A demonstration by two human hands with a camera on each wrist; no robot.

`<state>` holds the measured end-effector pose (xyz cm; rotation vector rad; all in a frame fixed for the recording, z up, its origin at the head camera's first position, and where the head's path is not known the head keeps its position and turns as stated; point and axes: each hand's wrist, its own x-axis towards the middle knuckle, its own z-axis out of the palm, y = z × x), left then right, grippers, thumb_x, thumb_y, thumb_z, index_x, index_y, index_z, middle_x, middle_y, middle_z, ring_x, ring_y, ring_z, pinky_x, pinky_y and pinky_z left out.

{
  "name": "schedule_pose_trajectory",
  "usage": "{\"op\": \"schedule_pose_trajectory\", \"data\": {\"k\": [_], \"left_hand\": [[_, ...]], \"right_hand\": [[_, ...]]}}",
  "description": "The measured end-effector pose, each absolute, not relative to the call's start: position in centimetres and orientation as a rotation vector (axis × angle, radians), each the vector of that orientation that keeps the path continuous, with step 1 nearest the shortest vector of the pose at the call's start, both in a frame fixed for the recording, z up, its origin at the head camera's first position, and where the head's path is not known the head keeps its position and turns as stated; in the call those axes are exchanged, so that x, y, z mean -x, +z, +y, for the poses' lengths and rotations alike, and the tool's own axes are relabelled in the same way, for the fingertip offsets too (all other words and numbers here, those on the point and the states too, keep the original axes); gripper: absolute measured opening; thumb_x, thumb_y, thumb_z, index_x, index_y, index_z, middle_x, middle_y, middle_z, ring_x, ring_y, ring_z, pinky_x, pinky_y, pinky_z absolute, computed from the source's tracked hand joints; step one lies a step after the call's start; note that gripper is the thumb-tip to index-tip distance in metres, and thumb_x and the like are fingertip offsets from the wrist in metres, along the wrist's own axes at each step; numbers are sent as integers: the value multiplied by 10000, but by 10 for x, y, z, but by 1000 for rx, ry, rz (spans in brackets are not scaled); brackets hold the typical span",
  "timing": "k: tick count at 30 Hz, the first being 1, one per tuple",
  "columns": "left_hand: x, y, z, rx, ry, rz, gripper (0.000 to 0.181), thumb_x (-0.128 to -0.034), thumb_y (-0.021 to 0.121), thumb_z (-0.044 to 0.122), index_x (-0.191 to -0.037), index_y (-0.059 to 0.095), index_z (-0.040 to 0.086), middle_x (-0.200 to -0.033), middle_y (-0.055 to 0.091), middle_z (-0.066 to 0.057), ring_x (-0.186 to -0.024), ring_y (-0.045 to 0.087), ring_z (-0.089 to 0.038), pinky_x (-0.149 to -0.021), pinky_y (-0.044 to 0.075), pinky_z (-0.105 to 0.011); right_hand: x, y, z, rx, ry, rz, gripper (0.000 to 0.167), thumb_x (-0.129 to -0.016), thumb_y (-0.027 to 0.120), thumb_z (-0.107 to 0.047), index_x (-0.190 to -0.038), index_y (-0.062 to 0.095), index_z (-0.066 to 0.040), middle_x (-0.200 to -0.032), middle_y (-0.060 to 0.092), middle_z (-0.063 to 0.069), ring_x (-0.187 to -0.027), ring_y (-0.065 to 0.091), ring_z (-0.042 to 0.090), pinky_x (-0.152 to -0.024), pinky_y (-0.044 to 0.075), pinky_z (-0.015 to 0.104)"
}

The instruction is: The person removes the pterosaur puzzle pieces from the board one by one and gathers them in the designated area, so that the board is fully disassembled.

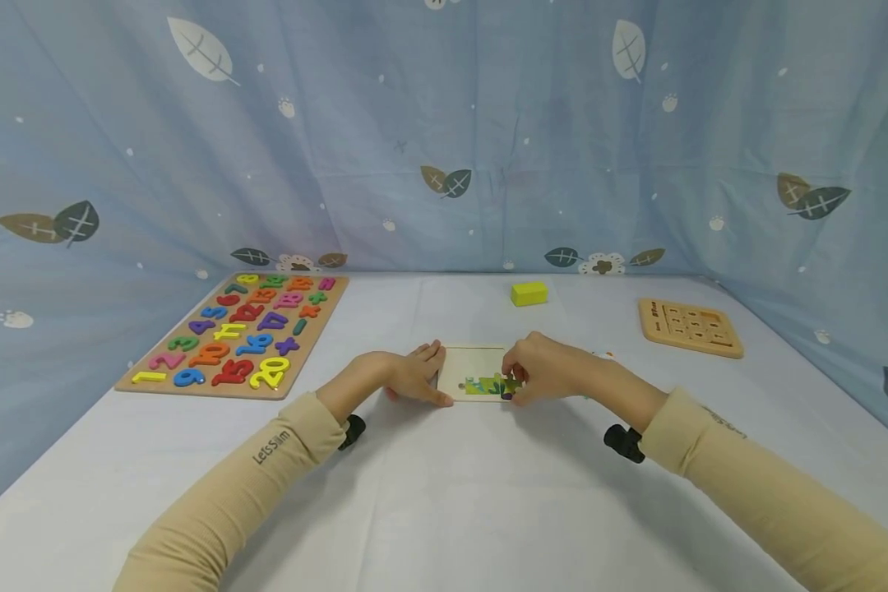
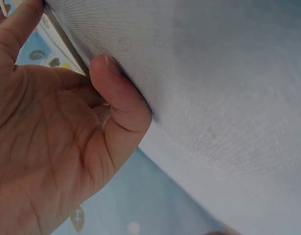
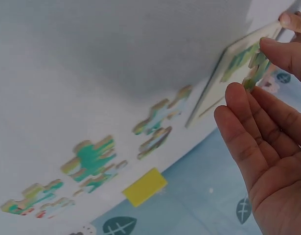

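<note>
A pale jigsaw board [image 1: 474, 363] lies flat on the white table, with a few green and yellow pieces [image 1: 479, 386] along its lower part. At its left edge is my left hand [image 1: 413, 376], fingers extended and thumb by the near corner. My right hand [image 1: 551, 367] pinches a green jigsaw piece [image 3: 258, 61] between thumb and fingertips over the board's right side. Whether that piece is seated cannot be told. Several loose jigsaw pieces [image 3: 91, 159] lie on the table in the right wrist view; my right arm mostly hides them in the head view.
A yellow block [image 1: 529, 293] sits behind the board. On the left is a wooden number board [image 1: 296, 374] with colourful numerals and signs. A small wooden number tray [image 1: 654, 330] lies at the right. A blue leaf-print curtain [image 1: 385, 123] hangs along the back.
</note>
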<state>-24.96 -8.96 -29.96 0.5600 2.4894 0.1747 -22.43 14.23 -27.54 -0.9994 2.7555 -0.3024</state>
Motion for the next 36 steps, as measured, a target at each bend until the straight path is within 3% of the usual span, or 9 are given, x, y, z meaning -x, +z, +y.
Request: {"op": "schedule_pose_trajectory", "data": {"k": [20,36], "left_hand": [[250,-298,-89,-575,158,2493,989,-915,546,563,-1551,-76,130,-1618,-168,-15,-1498,-114,-168,-569,446,-253],[250,-300,-90,-577,162,2498,992,-914,546,565,-1550,-76,127,-1618,-165,-19,-1498,-117,-168,-580,445,-256]], "right_hand": [[211,-286,182,1041,-321,2745,155,-732,797,-104,-856,716,-61,-618,501,-57,-592,396,51,-552,354,193],[212,-286,187,1027,-294,2700,311,-754,807,-161,-1016,719,-17,-687,571,-62,-621,452,40,-594,423,185]]}}
